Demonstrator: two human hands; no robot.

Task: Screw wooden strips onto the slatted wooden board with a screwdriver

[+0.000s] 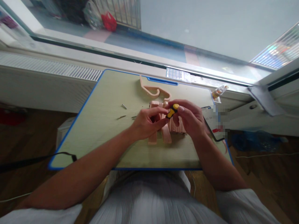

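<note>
a yellow-and-black handle (173, 110) is sitting between the two hands, above the pale wood (166, 135) near the middle of the table (98, 109). the right hand (194, 121) is pinching the handle's yellow end between thumb and fingers. the left hand (144, 124) is curling its thumb and forefinger at the black lower end; whether it is gripping the handle or the wood, i cannot tell. loose screws (124, 106) are lying left of the left hand. beyond the hands, curled strips (141, 82) are resting near a blue slot (162, 81) in the table's far edge. a black-edged panel (211, 119) is lying beside the right hand, its marks being too faint to read. past the far right corner a bottle (219, 91) is standing at a tilt, its print blurring. behind the window, a red bag (109, 21) is slumping.
</note>
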